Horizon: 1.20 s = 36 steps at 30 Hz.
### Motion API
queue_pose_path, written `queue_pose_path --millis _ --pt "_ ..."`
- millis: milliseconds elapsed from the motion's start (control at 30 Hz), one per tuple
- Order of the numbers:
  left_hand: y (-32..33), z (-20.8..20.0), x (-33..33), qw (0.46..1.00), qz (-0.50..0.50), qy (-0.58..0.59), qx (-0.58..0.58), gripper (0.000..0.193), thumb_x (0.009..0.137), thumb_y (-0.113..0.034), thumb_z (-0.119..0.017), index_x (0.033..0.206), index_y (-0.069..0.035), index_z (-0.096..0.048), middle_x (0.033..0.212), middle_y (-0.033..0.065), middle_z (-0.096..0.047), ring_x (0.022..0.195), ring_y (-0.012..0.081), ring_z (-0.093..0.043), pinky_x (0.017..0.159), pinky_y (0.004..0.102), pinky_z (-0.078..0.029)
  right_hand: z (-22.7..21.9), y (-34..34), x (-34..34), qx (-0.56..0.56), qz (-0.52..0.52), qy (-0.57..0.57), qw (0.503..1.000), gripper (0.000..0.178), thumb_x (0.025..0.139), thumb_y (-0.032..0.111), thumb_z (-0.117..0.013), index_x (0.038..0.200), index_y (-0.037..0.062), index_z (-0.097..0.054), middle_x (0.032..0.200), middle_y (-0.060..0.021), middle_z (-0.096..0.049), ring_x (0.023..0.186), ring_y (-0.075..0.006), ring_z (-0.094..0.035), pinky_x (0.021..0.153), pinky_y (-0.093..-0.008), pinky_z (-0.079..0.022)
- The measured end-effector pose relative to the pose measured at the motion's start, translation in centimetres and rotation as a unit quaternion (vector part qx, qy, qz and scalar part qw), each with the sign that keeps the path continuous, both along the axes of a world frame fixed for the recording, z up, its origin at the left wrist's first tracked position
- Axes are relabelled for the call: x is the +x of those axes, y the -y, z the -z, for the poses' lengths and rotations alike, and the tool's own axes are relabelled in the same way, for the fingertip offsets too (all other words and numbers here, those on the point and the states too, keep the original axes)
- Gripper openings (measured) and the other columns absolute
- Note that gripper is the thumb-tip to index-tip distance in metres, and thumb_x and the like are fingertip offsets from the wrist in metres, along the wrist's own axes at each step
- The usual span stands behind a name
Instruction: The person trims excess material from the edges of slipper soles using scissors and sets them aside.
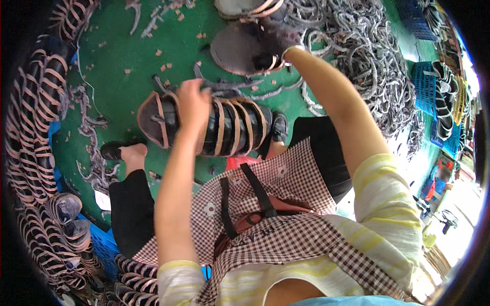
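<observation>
In front of me, between my legs, lies a row of nested black shoe uppers (221, 127) with tan edges and a grey fuzzy lining at the left end. My left hand (194, 106) is over the left part of this row, its fingers blurred and partly hidden. Farther off to the right, my right hand (282, 42), in a dark glove, grips a grey-lined shoe upper (235, 48) whose fuzzy side shows. Just beyond it, at the top edge, is another grey-lined shoe upper (232, 7).
A large heap of grey fuzzy strips (375, 61) covers the floor at right. Stacked rows of shoe uppers (38, 132) line the left side, near a blue crate (104, 247). Blue baskets (424, 86) stand at far right. Small tan scraps dot the green floor (120, 46).
</observation>
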<state>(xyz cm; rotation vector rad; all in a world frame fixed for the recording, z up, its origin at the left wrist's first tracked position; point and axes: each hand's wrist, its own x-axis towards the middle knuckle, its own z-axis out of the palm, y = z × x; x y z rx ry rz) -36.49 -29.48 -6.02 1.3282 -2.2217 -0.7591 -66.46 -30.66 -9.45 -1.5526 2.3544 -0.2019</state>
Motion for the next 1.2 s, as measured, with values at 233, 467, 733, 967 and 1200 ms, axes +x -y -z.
queue_pose_path --millis 233,467,733,967,1200 --pt "-5.8 -2.3 -5.7 0.984 0.142 -0.079 0.076 0.023 0.072 -0.006 -0.061 0.093 -0.001 -0.055 0.097 0.0150 -0.054 0.095 0.0326 -0.052 0.083 0.0382 -0.042 3.4 -1.4 -5.9 -0.106 0.027 -0.018 0.994 0.028 0.081 0.021 -0.046 0.107 0.0147 -0.053 0.104 -0.0163 -0.057 0.091 -0.0358 -0.056 0.078 -0.0430 -0.045" --pt "-1.1 -2.8 -8.8 0.994 0.064 -0.075 0.053 0.037 0.067 -0.018 -0.067 0.093 0.004 -0.053 0.091 0.0192 -0.056 0.086 0.0334 -0.054 0.077 0.0415 -0.043 -14.9 -2.6 7.4 -0.175 -0.184 0.031 0.967 0.031 0.075 0.021 -0.054 0.103 0.0079 -0.053 0.093 -0.0209 -0.058 0.090 -0.0359 -0.056 0.075 -0.0404 -0.046" --pt "-7.4 -14.6 2.5 0.944 0.098 -0.045 0.313 0.021 0.072 -0.011 -0.064 0.080 0.006 -0.054 0.061 0.0145 -0.055 0.059 0.0227 -0.055 0.055 0.0347 -0.041 -25.6 -11.3 6.9 -0.253 -0.295 0.018 0.921 0.050 0.064 0.013 -0.069 0.111 0.0060 -0.053 0.103 -0.0158 -0.057 0.090 -0.0323 -0.057 0.077 -0.0380 -0.047" --pt "-13.6 -19.4 8.8 0.919 0.272 -0.132 0.255 0.030 0.071 -0.005 -0.062 0.101 0.000 -0.057 0.102 0.0170 -0.057 0.094 0.0327 -0.054 0.081 0.0365 -0.042 -28.9 -14.8 9.3 -0.251 -0.387 -0.040 0.886 0.039 0.065 0.017 -0.065 0.102 0.0075 -0.053 0.099 -0.0109 -0.057 0.093 -0.0301 -0.056 0.075 -0.0372 -0.047" --pt "-15.7 -20.6 9.4 0.920 0.296 -0.110 0.232 0.031 0.071 -0.001 -0.062 0.102 -0.001 -0.057 0.105 0.0154 -0.057 0.097 0.0314 -0.054 0.084 0.0360 -0.041 -29.2 -18.8 9.6 -0.259 -0.330 -0.117 0.900 0.040 0.062 0.022 -0.071 0.098 0.0119 -0.058 0.085 -0.0104 -0.059 0.073 -0.0301 -0.056 0.063 -0.0391 -0.044"
